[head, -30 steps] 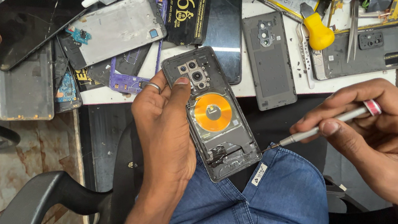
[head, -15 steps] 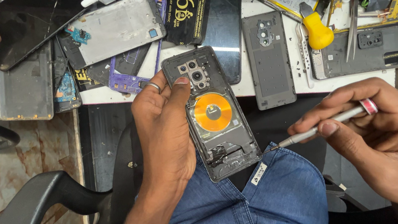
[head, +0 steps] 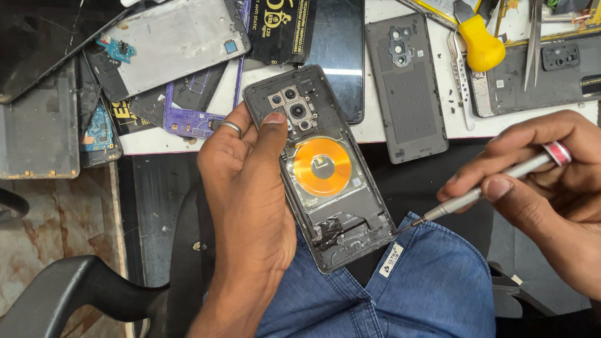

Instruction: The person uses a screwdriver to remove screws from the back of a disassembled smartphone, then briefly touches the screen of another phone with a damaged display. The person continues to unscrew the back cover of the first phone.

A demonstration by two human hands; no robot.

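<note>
White worktable along the top is buried in phone carcasses: grey back cover near its front edge, yellow-handled tool toward the right end. Below that edge, over the denim lap, the left hand is clamped along the left side of an opened phone, orange coil showing, long axis running from the table edge toward the lap. The right hand pinches a slim screwdriver; its tip is at the phone's lower right corner.
</note>
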